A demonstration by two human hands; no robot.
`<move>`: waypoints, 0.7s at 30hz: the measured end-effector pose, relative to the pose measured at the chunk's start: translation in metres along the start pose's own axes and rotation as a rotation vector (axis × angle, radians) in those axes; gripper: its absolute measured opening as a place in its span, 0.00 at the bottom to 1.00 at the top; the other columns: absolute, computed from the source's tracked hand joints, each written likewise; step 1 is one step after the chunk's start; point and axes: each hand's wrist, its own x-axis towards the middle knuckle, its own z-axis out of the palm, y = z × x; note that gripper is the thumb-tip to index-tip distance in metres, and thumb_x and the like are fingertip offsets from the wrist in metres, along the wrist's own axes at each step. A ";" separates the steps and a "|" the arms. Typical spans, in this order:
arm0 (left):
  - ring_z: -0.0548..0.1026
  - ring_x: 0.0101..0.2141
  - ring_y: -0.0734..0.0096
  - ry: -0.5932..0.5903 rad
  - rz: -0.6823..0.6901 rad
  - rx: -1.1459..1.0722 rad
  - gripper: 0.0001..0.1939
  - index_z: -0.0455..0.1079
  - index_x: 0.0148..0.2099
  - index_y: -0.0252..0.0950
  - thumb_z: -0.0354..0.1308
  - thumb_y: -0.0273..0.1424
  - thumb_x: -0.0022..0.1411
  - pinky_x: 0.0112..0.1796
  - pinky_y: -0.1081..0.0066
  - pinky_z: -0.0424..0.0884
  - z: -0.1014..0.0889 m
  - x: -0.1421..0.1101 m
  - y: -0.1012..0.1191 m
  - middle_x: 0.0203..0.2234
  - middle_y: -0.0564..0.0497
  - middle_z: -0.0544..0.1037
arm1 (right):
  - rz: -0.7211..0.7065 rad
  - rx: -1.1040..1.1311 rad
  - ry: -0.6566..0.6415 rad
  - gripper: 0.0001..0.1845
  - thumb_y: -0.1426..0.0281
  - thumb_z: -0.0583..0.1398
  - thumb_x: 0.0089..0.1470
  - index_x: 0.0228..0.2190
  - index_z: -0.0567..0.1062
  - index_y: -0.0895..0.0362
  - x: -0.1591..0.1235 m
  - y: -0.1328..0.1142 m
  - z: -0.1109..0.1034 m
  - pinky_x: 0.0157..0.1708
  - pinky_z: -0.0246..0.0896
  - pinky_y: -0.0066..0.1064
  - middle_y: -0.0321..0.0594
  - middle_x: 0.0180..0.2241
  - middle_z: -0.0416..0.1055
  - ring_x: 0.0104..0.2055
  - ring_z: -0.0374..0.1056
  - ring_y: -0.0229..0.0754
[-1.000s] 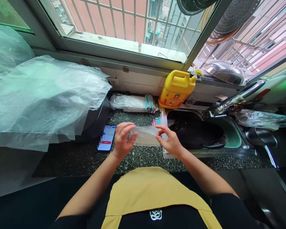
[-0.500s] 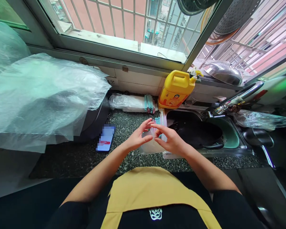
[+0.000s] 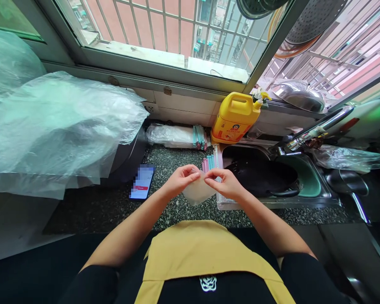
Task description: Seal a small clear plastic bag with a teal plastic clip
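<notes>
Far left: clear plastic sheeting [image 3: 57, 126] draped over a dark box [image 3: 129, 156], its edge hanging past the box front. Phone [image 3: 142, 182] on the counter [image 3: 177, 215], just beside the box, screen up (part of the screen is pixelated). Behind, against the tiled wall [image 3: 183, 105], a plastic-wrapped bundle [image 3: 174, 136] with teal and pink ends.

Left hand [image 3: 186, 176]: thumb and fingers pinching the top edge of a small translucent bag [image 3: 198, 192]. Bag hangs over the speckled dark counter, between the hands. Right hand [image 3: 223, 182]: thumb and forefinger pinched at the bag's other upper side, fingertips close to those of the left.

Just beyond the hands, pink and teal strips [image 3: 208, 162] lie on the counter, next to the sink edge. Flat clear packaging [image 3: 224, 204] lies along that edge, partly under the right hand. Yellow jug [image 3: 236, 118] upright behind the sink, near the window frame [image 3: 164, 76].

Sink [image 3: 274, 202]: black pan [image 3: 259, 173] inside, green basin [image 3: 308, 177] to its right, faucet [image 3: 319, 126] above. Farther right, a small pot [image 3: 346, 182] and crumpled plastic [image 3: 351, 158]. Window barred; metal lid [image 3: 299, 95] on the sill.
</notes>
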 end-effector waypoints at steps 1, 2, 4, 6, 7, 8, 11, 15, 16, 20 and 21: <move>0.65 0.23 0.78 0.011 0.001 -0.016 0.17 0.70 0.27 0.33 0.65 0.43 0.46 0.25 0.77 0.59 0.000 0.000 -0.002 0.22 0.54 0.70 | -0.032 0.000 -0.008 0.06 0.72 0.58 0.51 0.26 0.75 0.58 0.000 -0.002 0.001 0.29 0.62 0.26 0.36 0.24 0.73 0.26 0.66 0.35; 0.65 0.23 0.78 0.019 -0.008 -0.040 0.17 0.70 0.27 0.33 0.65 0.43 0.46 0.25 0.77 0.59 0.001 -0.001 -0.004 0.21 0.55 0.70 | -0.068 -0.007 -0.018 0.06 0.72 0.58 0.51 0.26 0.74 0.58 0.000 -0.003 0.001 0.29 0.62 0.26 0.36 0.24 0.73 0.27 0.66 0.35; 0.64 0.22 0.78 0.021 -0.064 -0.113 0.18 0.68 0.26 0.33 0.65 0.44 0.44 0.24 0.77 0.59 0.003 -0.002 -0.006 0.20 0.55 0.69 | -0.148 -0.040 -0.040 0.06 0.72 0.58 0.52 0.26 0.74 0.58 -0.001 -0.005 0.001 0.29 0.62 0.26 0.37 0.24 0.72 0.27 0.66 0.35; 0.64 0.21 0.78 0.022 -0.135 -0.201 0.19 0.67 0.25 0.33 0.66 0.43 0.42 0.24 0.76 0.59 0.007 -0.005 -0.006 0.19 0.55 0.68 | -0.220 -0.086 -0.059 0.07 0.71 0.57 0.53 0.25 0.74 0.57 -0.002 -0.007 0.000 0.29 0.61 0.27 0.37 0.24 0.70 0.28 0.65 0.36; 0.64 0.20 0.78 0.022 -0.163 -0.241 0.19 0.67 0.25 0.33 0.66 0.43 0.41 0.24 0.76 0.59 0.009 -0.006 -0.006 0.19 0.55 0.68 | -0.249 -0.109 -0.065 0.08 0.71 0.57 0.54 0.25 0.74 0.57 -0.002 -0.007 0.000 0.29 0.61 0.27 0.38 0.24 0.70 0.28 0.65 0.36; 0.64 0.20 0.78 0.020 -0.181 -0.273 0.18 0.67 0.25 0.33 0.67 0.42 0.40 0.23 0.76 0.59 0.010 -0.008 -0.005 0.18 0.55 0.68 | -0.271 -0.128 -0.067 0.08 0.71 0.57 0.54 0.25 0.74 0.57 -0.003 -0.008 0.000 0.30 0.61 0.27 0.38 0.24 0.70 0.28 0.65 0.36; 0.64 0.20 0.79 0.005 -0.198 -0.327 0.16 0.67 0.24 0.33 0.67 0.39 0.39 0.23 0.77 0.58 0.013 -0.014 -0.004 0.18 0.55 0.68 | -0.316 -0.179 -0.072 0.07 0.72 0.57 0.54 0.26 0.73 0.57 -0.005 -0.011 0.000 0.31 0.61 0.29 0.39 0.25 0.70 0.29 0.65 0.37; 0.63 0.20 0.79 -0.006 -0.173 -0.309 0.14 0.68 0.23 0.33 0.66 0.37 0.40 0.23 0.77 0.58 0.013 -0.022 -0.004 0.17 0.55 0.67 | -0.335 -0.193 -0.086 0.05 0.71 0.58 0.54 0.27 0.72 0.57 -0.008 -0.017 0.002 0.31 0.61 0.29 0.38 0.25 0.70 0.29 0.64 0.37; 0.63 0.20 0.79 0.000 -0.161 -0.294 0.14 0.67 0.23 0.33 0.66 0.37 0.40 0.24 0.76 0.58 0.012 -0.024 -0.004 0.18 0.55 0.67 | -0.337 -0.184 -0.090 0.05 0.71 0.58 0.54 0.27 0.72 0.56 -0.008 -0.019 0.003 0.31 0.61 0.29 0.38 0.25 0.70 0.29 0.64 0.37; 0.63 0.21 0.78 0.028 -0.125 -0.288 0.15 0.66 0.21 0.33 0.66 0.38 0.40 0.24 0.76 0.58 0.011 -0.030 -0.005 0.18 0.55 0.67 | -0.386 -0.154 -0.093 0.07 0.71 0.57 0.55 0.26 0.72 0.56 -0.008 -0.021 0.009 0.29 0.60 0.29 0.37 0.23 0.69 0.27 0.64 0.36; 0.62 0.20 0.79 0.028 -0.133 -0.304 0.15 0.65 0.21 0.33 0.66 0.38 0.39 0.24 0.76 0.58 0.011 -0.031 -0.005 0.18 0.55 0.67 | -0.406 -0.151 -0.097 0.08 0.72 0.57 0.56 0.26 0.72 0.56 -0.008 -0.021 0.010 0.29 0.60 0.29 0.37 0.23 0.69 0.27 0.63 0.36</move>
